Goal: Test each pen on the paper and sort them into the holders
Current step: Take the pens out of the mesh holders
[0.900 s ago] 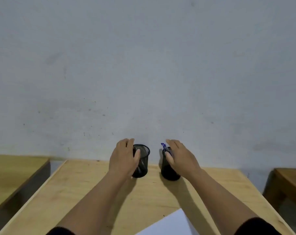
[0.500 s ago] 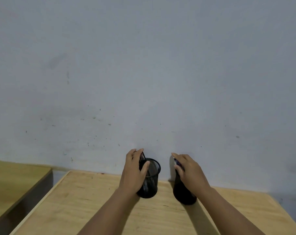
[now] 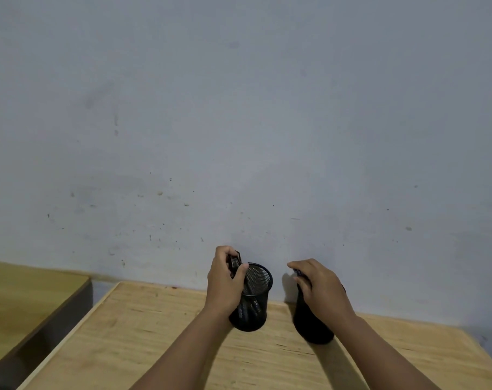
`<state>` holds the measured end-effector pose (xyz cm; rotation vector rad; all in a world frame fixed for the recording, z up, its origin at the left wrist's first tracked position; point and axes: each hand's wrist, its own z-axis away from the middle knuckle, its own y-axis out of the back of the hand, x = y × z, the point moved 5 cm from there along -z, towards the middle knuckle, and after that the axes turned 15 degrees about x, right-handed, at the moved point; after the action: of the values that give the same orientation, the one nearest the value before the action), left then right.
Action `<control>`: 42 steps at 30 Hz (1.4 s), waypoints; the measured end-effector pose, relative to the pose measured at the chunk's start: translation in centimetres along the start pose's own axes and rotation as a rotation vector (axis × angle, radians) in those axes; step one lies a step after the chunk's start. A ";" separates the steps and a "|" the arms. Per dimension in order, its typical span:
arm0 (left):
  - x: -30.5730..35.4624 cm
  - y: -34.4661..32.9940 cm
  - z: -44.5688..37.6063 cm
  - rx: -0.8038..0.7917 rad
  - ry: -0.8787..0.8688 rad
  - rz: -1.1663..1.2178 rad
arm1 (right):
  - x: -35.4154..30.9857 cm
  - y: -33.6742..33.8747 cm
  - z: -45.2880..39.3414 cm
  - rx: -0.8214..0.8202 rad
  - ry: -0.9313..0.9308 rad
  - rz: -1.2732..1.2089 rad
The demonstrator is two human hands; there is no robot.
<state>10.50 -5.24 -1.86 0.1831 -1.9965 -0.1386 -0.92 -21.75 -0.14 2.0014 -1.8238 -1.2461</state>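
Two black mesh pen holders stand near the far edge of the wooden table (image 3: 143,342). My left hand (image 3: 225,280) wraps the left holder (image 3: 253,302) from its left side, fingers closed over dark pens (image 3: 235,261) that stick out at the rim; more pens show through the mesh. My right hand (image 3: 320,288) covers the top of the right holder (image 3: 309,325), fingers curled over a blue-tipped pen (image 3: 297,273) that is mostly hidden. The paper is out of view.
A grey, speckled wall (image 3: 239,122) rises directly behind the table. A second wooden table (image 3: 28,294) stands at the left, separated by a narrow gap.
The view has tilted upward, so the hands and holders sit lower in frame and the paper has left it. My left fingers have closed around the pens at the left holder's rim.
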 end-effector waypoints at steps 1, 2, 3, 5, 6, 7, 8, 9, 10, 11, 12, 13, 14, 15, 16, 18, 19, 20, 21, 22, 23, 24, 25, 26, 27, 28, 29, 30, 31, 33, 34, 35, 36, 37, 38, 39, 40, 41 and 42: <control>0.1 0.0 0.1 -0.010 -0.006 0.019 | 0.0 0.1 0.0 0.000 0.003 0.002; 0.1 -0.1 0.2 -0.021 -0.009 0.034 | -0.1 0.1 0.0 0.002 0.004 0.004; 0.0 -0.1 0.3 -0.033 -0.013 0.044 | -0.1 0.2 0.0 0.005 0.005 0.004; 0.1 -0.2 0.4 -0.059 -0.021 0.041 | -0.1 0.2 0.0 0.007 0.001 -0.002; 0.1 -0.1 0.4 -0.071 -0.019 0.040 | -0.1 0.3 0.0 0.007 -0.002 -0.002; 0.0 -0.1 0.5 -0.080 -0.015 0.048 | -0.1 0.3 0.0 0.006 -0.003 0.000; 0.1 -0.1 0.5 -0.083 -0.008 0.062 | -0.1 0.3 0.0 0.006 -0.002 0.004; 0.1 0.0 0.5 -0.078 -0.003 0.082 | -0.2 0.4 0.0 0.008 0.002 0.006; 0.2 0.1 0.5 -0.070 0.005 0.105 | -0.2 0.5 0.0 0.009 0.003 0.005; 0.2 0.1 0.5 -0.062 0.018 0.129 | -0.2 0.6 0.0 0.010 0.001 0.004; 0.3 0.1 0.6 -0.055 0.033 0.150 | -0.2 0.6 -0.1 0.010 -0.004 0.007; 0.3 0.1 0.6 -0.049 0.046 0.166 | -0.2 0.7 -0.1 0.010 -0.011 0.011; 0.3 0.1 0.6 -0.043 0.052 0.178 | -0.3 0.9 -0.2 0.013 -0.017 0.013; 0.4 0.1 0.6 -0.035 0.054 0.185 | -0.3 1.0 -0.3 0.021 -0.022 0.012; 0.4 0.1 0.6 -0.026 0.054 0.190 | -0.3 1.2 -0.5 0.031 -0.030 0.005; 0.6 0.3 0.6 -0.006 0.050 0.203 | -0.3 1.7 -0.6 0.059 -0.060 -0.022; 0.7 0.4 0.6 0.007 0.047 0.208 | -0.3 1.9 -0.6 0.070 -0.076 -0.034; 0.8 0.5 0.6 0.022 0.043 0.212 | -0.4 2.1 -0.6 0.078 -0.088 -0.040; 0.9 0.6 0.7 0.038 0.040 0.215 | -0.4 2.2 -0.6 0.083 -0.094 -0.042; 0.9 0.7 0.8 0.055 0.038 0.221 | -0.4 2.3 -0.5 0.088 -0.098 -0.043; 1.0 0.8 0.9 0.071 0.037 0.228 | -0.4 2.4 -0.4 0.094 -0.103 -0.045; 1.0 0.8 1.0 0.082 0.039 0.237 | -0.4 2.4 -0.3 0.100 -0.107 -0.049; 1.1 0.9 1.1 0.087 0.044 0.246 | -0.4 2.5 -0.2 0.103 -0.110 -0.051; 1.1 0.9 1.1 0.086 0.051 0.258 | -0.4 2.5 -0.1 0.103 -0.109 -0.051; 1.1 0.9 1.2 0.077 0.055 0.265 | -0.4 2.6 -0.1 0.103 -0.108 -0.051; 1.1 0.9 1.3 0.060 0.052 0.265 | -0.4 2.6 0.0 0.103 -0.108 -0.050; 1.1 0.9 1.4 0.037 0.044 0.258 | -0.4 2.7 0.0 0.104 -0.108 -0.049; 1.1 0.9 1.5 0.010 0.033 0.247 | -0.3 2.7 0.0 0.105 -0.109 -0.050; 1.1 1.0 1.6 -0.018 0.018 0.233 | -0.3 2.8 -0.1 0.107 -0.109 -0.051; 0.8 1.0 1.9 -0.070 -0.004 0.202 | -0.2 2.8 -0.1 0.116 -0.110 -0.055; 0.6 1.1 2.1 -0.086 -0.005 0.193 | -0.2 2.8 -0.1 0.119 -0.109 -0.057; 0.4 1.1 2.2 -0.092 0.001 0.189 | -0.1 2.8 -0.1 0.118 -0.110 -0.055; 0.3 1.2 2.3 -0.092 0.006 0.191 | -0.1 2.7 -0.1 0.117 -0.112 -0.054; 0.1 1.2 2.4 -0.089 0.011 0.194 | 0.0 2.7 -0.1 0.118 -0.113 -0.054; 0.1 1.1 2.5 -0.085 0.019 0.202 | 0.0 2.7 -0.1 0.119 -0.113 -0.055; 0.0 1.0 2.6 -0.080 0.028 0.214 | 0.0 2.7 -0.1 0.120 -0.111 -0.055; 0.0 1.0 2.7 -0.074 0.036 0.228 | 0.0 2.7 -0.2 0.120 -0.110 -0.054; 0.1 0.9 2.8 -0.066 0.041 0.242 | 0.0 2.7 -0.2 0.121 -0.109 -0.055; 0.1 0.9 2.8 -0.060 0.045 0.255 | 0.1 2.7 -0.2 0.123 -0.110 -0.059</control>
<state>7.87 -4.35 -2.83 -0.1066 -1.9499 -0.0302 -2.83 -22.54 1.59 2.1033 -1.9493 -1.3150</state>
